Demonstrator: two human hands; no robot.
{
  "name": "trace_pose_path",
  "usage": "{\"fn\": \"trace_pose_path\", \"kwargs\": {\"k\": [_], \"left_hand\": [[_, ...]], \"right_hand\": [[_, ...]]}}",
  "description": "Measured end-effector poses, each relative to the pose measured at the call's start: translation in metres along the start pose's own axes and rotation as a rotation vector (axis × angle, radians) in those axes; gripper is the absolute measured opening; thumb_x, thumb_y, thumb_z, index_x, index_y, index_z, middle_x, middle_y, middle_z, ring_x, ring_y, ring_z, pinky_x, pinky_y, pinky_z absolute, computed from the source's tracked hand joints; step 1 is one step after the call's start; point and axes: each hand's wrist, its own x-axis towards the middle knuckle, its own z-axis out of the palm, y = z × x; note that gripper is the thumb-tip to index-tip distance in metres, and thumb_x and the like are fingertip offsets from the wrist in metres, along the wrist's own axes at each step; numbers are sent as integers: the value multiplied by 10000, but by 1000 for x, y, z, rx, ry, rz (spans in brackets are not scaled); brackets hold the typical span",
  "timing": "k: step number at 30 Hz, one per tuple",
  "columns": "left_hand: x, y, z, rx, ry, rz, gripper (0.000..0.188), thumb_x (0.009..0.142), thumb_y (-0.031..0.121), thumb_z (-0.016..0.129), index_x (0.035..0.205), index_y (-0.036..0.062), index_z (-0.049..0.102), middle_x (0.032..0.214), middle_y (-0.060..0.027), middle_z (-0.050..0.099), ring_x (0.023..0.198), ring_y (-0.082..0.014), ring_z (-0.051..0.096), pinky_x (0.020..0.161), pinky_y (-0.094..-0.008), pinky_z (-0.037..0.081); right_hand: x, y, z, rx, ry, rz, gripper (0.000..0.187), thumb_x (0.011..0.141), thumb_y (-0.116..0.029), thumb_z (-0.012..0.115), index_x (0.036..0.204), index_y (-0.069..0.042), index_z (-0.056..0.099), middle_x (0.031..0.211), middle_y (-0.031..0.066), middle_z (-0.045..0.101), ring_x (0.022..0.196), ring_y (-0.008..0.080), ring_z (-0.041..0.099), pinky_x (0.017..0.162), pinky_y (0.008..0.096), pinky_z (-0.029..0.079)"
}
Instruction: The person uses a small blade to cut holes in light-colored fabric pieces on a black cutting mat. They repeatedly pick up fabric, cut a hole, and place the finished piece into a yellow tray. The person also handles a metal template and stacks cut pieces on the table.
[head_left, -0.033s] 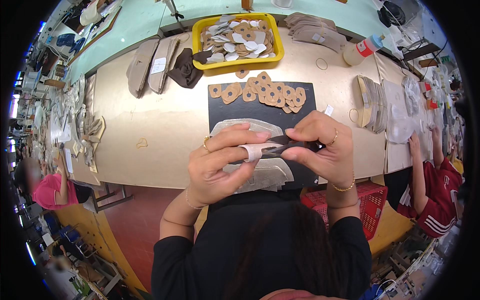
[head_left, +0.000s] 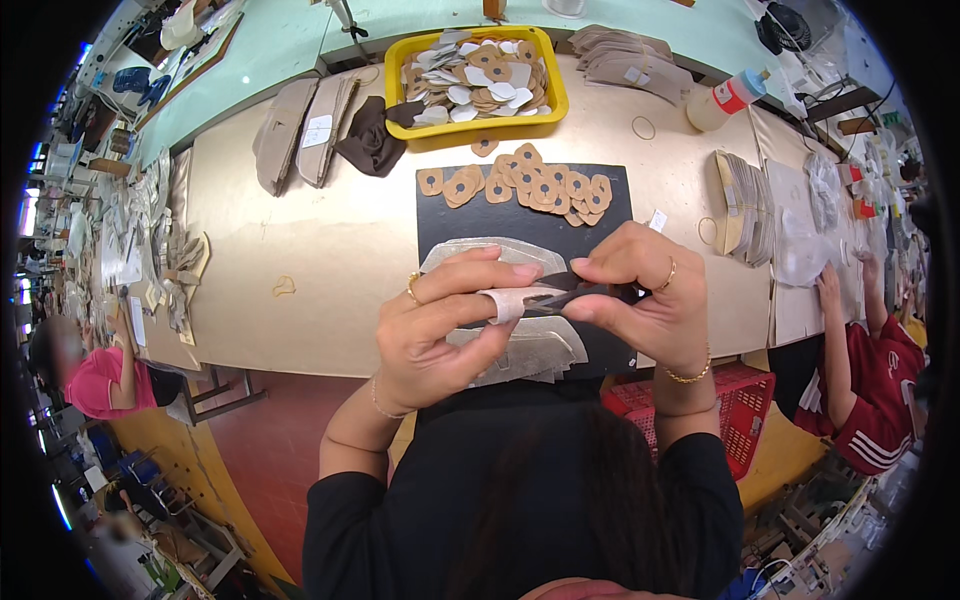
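Observation:
My left hand point(head_left: 450, 335) pinches a small pale strip point(head_left: 507, 303) between thumb and forefinger. My right hand point(head_left: 645, 300) grips a thin dark piece point(head_left: 585, 293) whose tip meets the strip; what it is I cannot tell. Both hands hover above the near edge of a black mat point(head_left: 530, 225). Under them lies a stack of whitish translucent cut pieces point(head_left: 525, 350). Several tan cut-outs with holes point(head_left: 530, 187) lie in a row along the mat's far edge.
A yellow tray point(head_left: 556, 100) of tan and white cut-outs stands behind the mat. Grey-brown flat pieces point(head_left: 300, 130), dark brown fabric point(head_left: 370, 140), a squeeze bottle point(head_left: 725, 100) and a stack point(head_left: 745, 205) lie around. A red basket point(head_left: 745, 400) sits below. Other people work at left point(head_left: 95, 380) and right point(head_left: 870, 390).

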Motion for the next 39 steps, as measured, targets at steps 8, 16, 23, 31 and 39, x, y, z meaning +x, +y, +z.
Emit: {"fn": "trace_pose_path", "kwargs": {"k": [8, 16, 23, 31, 39], "left_hand": [[4, -6, -1, -116, -12, -51, 129, 755, -80, 698, 860, -6, 694, 1084, -144, 714, 1021, -258, 694, 1031, -462, 481], [5, -5, -1, -185, -13, -88, 136, 768, -79, 695, 878, -1, 705, 1078, -142, 715, 1027, -249, 694, 1052, -476, 458], [4, -2, -1, -170, -53, -86, 186, 771, -87, 665, 928, -4, 717, 1067, -163, 687, 1006, -303, 703, 1100, -505, 399], [4, -3, 0, -171, -54, -89, 178, 761, -91, 670, 915, -12, 715, 1052, -169, 689, 995, -300, 703, 1102, -505, 399], [3, 3, -3, -808, -107, -492, 101, 840, 10, 632, 928, -29, 658, 1056, -184, 644, 982, -309, 681, 929, -439, 525]], "right_hand": [[3, -1, 1, 6, 19, 9, 236, 686, -102, 863, 792, -4, 677, 738, 82, 669, 652, 195, 639, 578, 293, 491], [3, 1, 1, 54, 40, -12, 230, 680, -95, 866, 783, 0, 682, 734, 82, 675, 641, 182, 639, 570, 285, 487], [3, -1, 0, 43, 16, 2, 250, 668, -110, 875, 799, -3, 691, 731, 78, 670, 646, 186, 641, 568, 284, 483], [2, 2, 1, 69, 25, -8, 243, 675, -102, 870, 808, 0, 693, 723, 83, 672, 652, 191, 648, 571, 284, 483], [5, 5, -2, 176, 18, 18, 260, 667, -117, 876, 827, -13, 700, 752, 96, 677, 678, 206, 654, 619, 298, 489]]}}
